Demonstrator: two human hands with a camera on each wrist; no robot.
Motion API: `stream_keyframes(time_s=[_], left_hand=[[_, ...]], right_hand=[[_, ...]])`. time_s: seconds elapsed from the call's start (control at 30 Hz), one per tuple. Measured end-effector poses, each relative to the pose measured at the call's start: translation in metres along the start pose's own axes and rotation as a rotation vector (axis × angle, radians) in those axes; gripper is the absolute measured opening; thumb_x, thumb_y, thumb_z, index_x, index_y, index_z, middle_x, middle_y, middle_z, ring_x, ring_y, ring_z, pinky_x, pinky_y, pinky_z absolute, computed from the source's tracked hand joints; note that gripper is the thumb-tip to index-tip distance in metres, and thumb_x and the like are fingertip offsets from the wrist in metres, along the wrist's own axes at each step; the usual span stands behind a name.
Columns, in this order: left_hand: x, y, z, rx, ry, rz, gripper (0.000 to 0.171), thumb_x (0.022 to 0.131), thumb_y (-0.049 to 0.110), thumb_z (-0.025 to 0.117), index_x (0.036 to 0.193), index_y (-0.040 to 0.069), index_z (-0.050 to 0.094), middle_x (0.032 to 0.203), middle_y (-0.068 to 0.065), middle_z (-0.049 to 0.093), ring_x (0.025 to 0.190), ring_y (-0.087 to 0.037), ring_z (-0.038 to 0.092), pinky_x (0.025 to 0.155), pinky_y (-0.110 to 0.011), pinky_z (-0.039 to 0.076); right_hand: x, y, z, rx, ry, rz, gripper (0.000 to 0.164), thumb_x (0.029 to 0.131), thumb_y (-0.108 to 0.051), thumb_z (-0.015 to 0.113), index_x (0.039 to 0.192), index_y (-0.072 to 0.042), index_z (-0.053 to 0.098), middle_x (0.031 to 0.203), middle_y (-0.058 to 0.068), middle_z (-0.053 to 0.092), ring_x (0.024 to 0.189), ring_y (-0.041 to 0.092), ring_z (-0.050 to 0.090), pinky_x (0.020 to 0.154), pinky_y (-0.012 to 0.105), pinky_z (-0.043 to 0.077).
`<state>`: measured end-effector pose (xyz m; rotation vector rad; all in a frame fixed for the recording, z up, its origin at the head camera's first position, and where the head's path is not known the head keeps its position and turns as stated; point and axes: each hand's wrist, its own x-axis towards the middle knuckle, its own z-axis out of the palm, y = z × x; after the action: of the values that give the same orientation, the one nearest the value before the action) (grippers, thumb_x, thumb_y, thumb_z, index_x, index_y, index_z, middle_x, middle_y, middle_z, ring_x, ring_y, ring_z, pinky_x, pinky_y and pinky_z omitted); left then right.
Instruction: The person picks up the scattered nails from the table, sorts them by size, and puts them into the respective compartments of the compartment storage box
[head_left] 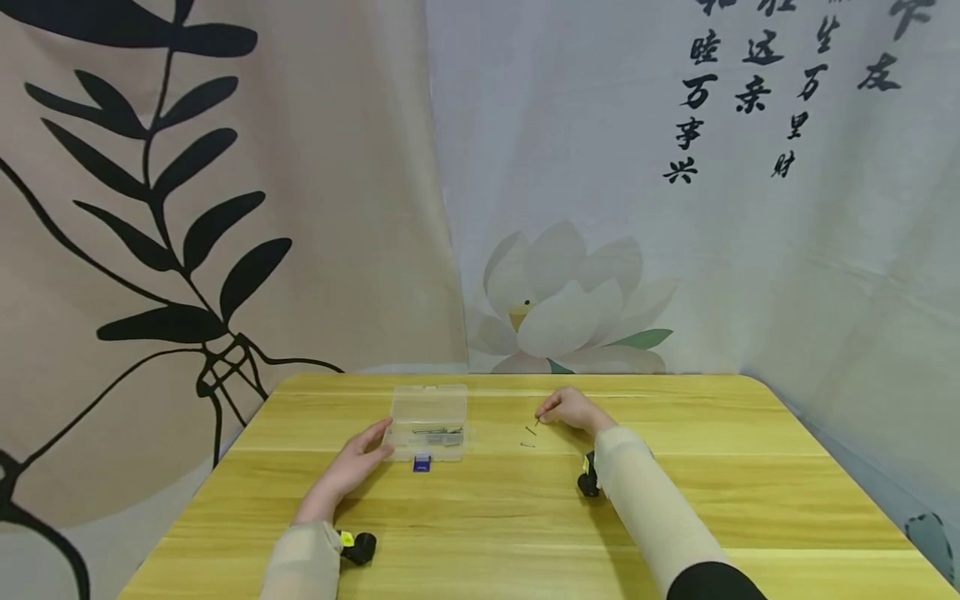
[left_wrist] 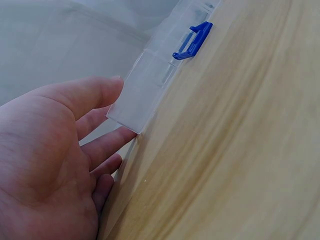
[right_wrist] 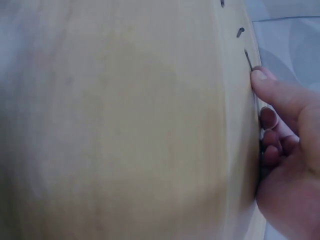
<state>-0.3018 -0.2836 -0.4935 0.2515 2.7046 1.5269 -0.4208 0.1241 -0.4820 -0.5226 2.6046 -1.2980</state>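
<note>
One clear plastic box [head_left: 401, 451] sits just left of centre in the lower half of the head view, its single lid [head_left: 429, 405] opened back toward the top of the frame and its one blue latch [head_left: 422, 464] at the near edge. Thin metal pieces [head_left: 438, 432] lie inside, too small and overlapped to count. Two loose metal pins [head_left: 531, 431] lie on the wooden table [head_left: 487, 525], right of the box and near the right hand [head_left: 570, 408]. That hand pinches a third pin [right_wrist: 248, 58] between thumb and index finger, the gap between those tips closed down to the pin's thickness; in the right wrist view its other fingers curl in at the right edge. The left hand [head_left: 357, 460], lower left of centre, has its fingers moderately parted and loosely extended, thumb and fingertips at the box's left end; how firmly they press cannot be told. Two black wrist cameras [head_left: 363, 548] show, one beside each sleeve [head_left: 303, 562].
</note>
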Motion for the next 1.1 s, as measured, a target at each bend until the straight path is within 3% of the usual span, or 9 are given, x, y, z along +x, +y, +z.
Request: stream_keyframes(time_s=[0.3,0.47,0.63,0.73,0.9,1.1], left_hand=[[0.0,0.0,0.0,-0.011,0.008,0.001,0.058,0.101,0.021,0.053,0.152,0.005,0.029,0.153,-0.026,0.027,0.141,-0.044,0.021,0.112,-0.06,0.017],[0.001,-0.002,0.0,-0.008,0.009,-0.007,0.059,0.101,0.02,0.053,0.152,0.007,0.029,0.153,-0.024,0.027,0.141,-0.043,0.022,0.112,-0.059,0.016],[0.002,-0.002,0.0,-0.011,0.005,-0.011,0.059,0.101,0.022,0.053,0.153,0.008,0.028,0.154,-0.023,0.026,0.141,-0.042,0.02,0.112,-0.06,0.015],[0.003,-0.001,0.0,-0.009,0.003,-0.009,0.059,0.102,0.023,0.052,0.153,0.008,0.028,0.155,-0.023,0.026,0.141,-0.043,0.02,0.112,-0.06,0.015],[0.001,0.0,0.0,-0.004,0.0,-0.017,0.059,0.102,0.023,0.052,0.153,0.009,0.028,0.154,-0.023,0.026,0.142,-0.042,0.019,0.112,-0.061,0.015],[0.001,0.001,0.001,-0.013,0.007,-0.017,0.058,0.101,0.021,0.053,0.153,0.008,0.029,0.154,-0.024,0.027,0.141,-0.043,0.02,0.112,-0.061,0.015]], right_hand=[[-0.001,0.003,0.001,0.018,-0.004,-0.021,0.009,0.088,-0.004,0.069,0.094,0.002,0.072,0.1,0.007,0.068,0.093,0.019,0.056,0.091,0.041,0.043],[-0.002,0.004,0.0,0.043,-0.004,-0.015,0.014,0.092,-0.007,0.065,0.1,0.002,0.072,0.106,0.009,0.068,0.099,0.021,0.058,0.091,0.041,0.045],[-0.005,0.004,-0.002,0.143,0.012,-0.007,0.02,0.094,-0.009,0.063,0.107,0.005,0.07,0.114,0.014,0.066,0.111,0.028,0.056,0.1,0.046,0.042],[-0.006,0.005,-0.004,0.224,0.035,0.009,0.022,0.094,-0.008,0.062,0.109,0.006,0.068,0.118,0.015,0.065,0.112,0.027,0.056,0.098,0.044,0.043],[-0.003,0.008,-0.008,0.241,0.055,0.021,0.023,0.093,-0.01,0.062,0.109,0.005,0.068,0.115,0.012,0.067,0.092,0.02,0.058,0.079,0.032,0.048],[0.001,-0.001,-0.016,0.196,0.063,0.025,0.024,0.094,-0.01,0.063,0.111,0.005,0.069,0.101,0.008,0.069,0.064,0.015,0.047,0.058,0.027,0.04]])
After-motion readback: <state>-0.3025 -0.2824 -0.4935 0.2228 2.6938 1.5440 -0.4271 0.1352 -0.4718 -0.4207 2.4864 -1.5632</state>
